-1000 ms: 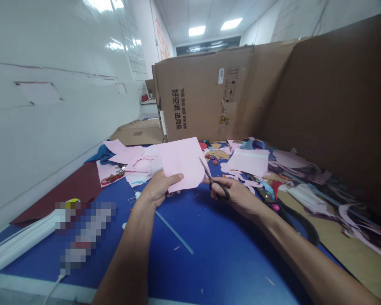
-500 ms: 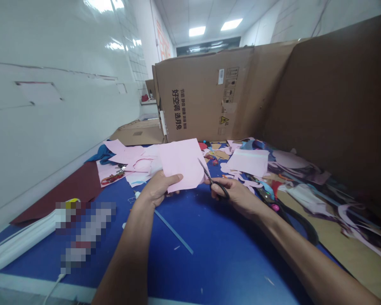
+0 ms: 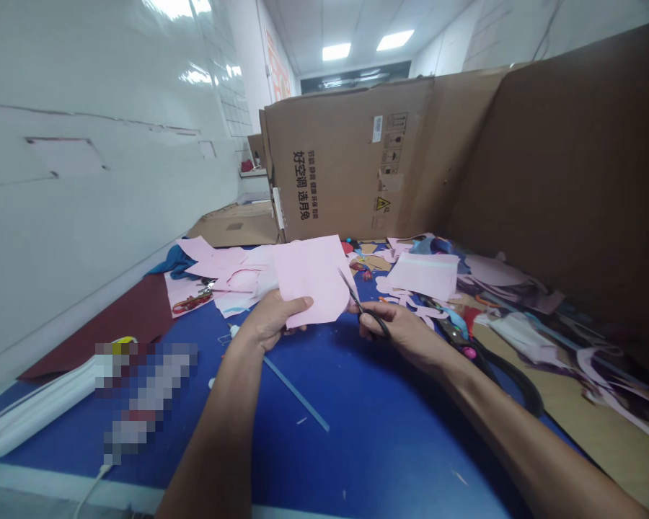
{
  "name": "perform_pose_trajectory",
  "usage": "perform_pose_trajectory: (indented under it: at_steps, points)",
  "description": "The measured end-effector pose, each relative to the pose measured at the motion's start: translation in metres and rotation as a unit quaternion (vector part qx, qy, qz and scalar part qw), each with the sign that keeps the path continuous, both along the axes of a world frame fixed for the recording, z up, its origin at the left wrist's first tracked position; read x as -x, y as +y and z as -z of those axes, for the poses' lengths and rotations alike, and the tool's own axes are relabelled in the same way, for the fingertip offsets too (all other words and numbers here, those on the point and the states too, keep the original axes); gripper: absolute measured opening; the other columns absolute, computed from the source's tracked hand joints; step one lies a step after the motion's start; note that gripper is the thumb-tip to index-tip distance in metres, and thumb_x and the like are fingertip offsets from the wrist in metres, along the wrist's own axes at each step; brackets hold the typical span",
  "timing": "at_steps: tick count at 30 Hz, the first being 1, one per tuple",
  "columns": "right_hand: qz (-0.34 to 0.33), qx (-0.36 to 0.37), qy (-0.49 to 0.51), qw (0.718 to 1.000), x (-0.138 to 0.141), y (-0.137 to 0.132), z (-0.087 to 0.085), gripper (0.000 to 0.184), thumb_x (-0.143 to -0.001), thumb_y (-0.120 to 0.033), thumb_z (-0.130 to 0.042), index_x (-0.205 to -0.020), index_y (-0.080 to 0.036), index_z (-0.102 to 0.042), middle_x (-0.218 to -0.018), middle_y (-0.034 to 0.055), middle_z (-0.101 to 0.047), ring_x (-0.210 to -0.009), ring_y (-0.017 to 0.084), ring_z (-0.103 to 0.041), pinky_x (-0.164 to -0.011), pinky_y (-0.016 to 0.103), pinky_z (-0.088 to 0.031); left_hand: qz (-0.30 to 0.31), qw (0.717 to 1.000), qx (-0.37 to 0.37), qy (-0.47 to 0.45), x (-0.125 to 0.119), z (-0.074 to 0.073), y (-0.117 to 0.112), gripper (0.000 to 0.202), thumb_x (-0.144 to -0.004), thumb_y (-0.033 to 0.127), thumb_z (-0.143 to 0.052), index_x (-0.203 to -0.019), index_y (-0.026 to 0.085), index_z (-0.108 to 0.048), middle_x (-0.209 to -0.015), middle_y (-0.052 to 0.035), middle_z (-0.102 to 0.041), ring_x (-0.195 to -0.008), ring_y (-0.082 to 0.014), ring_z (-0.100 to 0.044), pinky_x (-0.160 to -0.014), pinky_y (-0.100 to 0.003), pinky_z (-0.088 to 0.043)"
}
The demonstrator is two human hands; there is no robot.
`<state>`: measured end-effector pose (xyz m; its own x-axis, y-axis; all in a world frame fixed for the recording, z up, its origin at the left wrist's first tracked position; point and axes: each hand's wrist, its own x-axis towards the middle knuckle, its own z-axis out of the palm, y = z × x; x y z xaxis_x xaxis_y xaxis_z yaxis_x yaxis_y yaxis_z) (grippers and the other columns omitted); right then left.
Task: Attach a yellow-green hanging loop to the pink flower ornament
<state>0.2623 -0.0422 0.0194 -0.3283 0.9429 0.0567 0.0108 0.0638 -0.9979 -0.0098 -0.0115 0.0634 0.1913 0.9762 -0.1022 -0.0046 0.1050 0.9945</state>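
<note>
My left hand (image 3: 273,320) pinches the lower edge of a pink paper sheet (image 3: 311,277) and holds it up above the blue table top (image 3: 357,425). My right hand (image 3: 397,328) grips black-handled scissors (image 3: 365,308). Their blades point up and left and bite into the sheet's right edge. Both forearms reach in from the bottom of the view.
Pink paper offcuts (image 3: 221,267), another pink sheet (image 3: 425,275) and mixed scraps litter the far table. Red-handled scissors (image 3: 192,301) lie at the left. A thin blue strip (image 3: 297,395) lies near my left wrist. Cardboard boxes (image 3: 357,158) wall the back and right; a dark red sheet (image 3: 124,324) lies left.
The scissors have worked slightly along the sheet's right edge and the sheet has turned a little in my left hand. Otherwise nothing moved.
</note>
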Motion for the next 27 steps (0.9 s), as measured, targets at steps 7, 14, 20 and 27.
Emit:
perform_pose_trajectory:
  at_steps: [7, 14, 20, 27]
  points:
    - [0.004, -0.016, -0.016, 1.0, -0.0012, -0.0008, -0.0046, 0.054, -0.086, -0.062, -0.084, -0.119, -0.02, -0.083, -0.08, -0.0002, -0.065, -0.075, 0.017, -0.051, -0.075, 0.032, -0.038, -0.005, 1.0, 0.002, 0.002, 0.0003, -0.0009, -0.0003, 0.036, -0.072, 0.032, -0.09, -0.1, 0.012, -0.08, -0.079, -0.0125, -0.078, -0.054, -0.0169, -0.06, -0.045, -0.026, -0.035]
    - [0.012, -0.016, -0.017, 1.0, 0.0003, -0.0019, -0.0082, 0.059, -0.081, -0.069, -0.084, -0.113, -0.02, -0.084, -0.078, 0.0018, -0.065, -0.074, 0.018, -0.051, -0.073, 0.033, -0.04, -0.021, 0.998, 0.014, -0.066, -0.003, -0.0042, -0.0022, 0.031, -0.073, 0.025, -0.09, -0.101, 0.014, -0.083, -0.099, -0.0158, -0.084, -0.075, -0.0224, -0.074, -0.067, -0.031, -0.057]
    - [0.018, -0.019, -0.026, 0.999, 0.0001, -0.002, -0.008, 0.06, -0.081, -0.069, -0.085, -0.114, -0.02, -0.084, -0.079, 0.0027, -0.066, -0.074, 0.019, -0.053, -0.073, 0.033, -0.042, -0.04, 0.992, 0.028, -0.114, -0.0031, -0.0048, -0.0004, 0.031, -0.079, 0.023, -0.088, -0.107, 0.01, -0.083, -0.105, -0.0193, -0.084, -0.087, -0.0273, -0.08, -0.082, -0.037, -0.064]
    - [0.02, -0.011, -0.037, 0.999, 0.0006, -0.0012, -0.0078, 0.061, -0.078, -0.068, -0.087, -0.116, -0.02, -0.084, -0.079, 0.0021, -0.067, -0.074, 0.019, -0.054, -0.074, 0.033, -0.043, -0.074, 0.988, 0.012, -0.136, -0.0051, 0.0018, 0.0052, 0.036, -0.073, 0.019, -0.091, -0.105, 0.008, -0.082, -0.102, -0.0184, -0.084, -0.086, -0.0276, -0.081, -0.082, -0.038, -0.065]
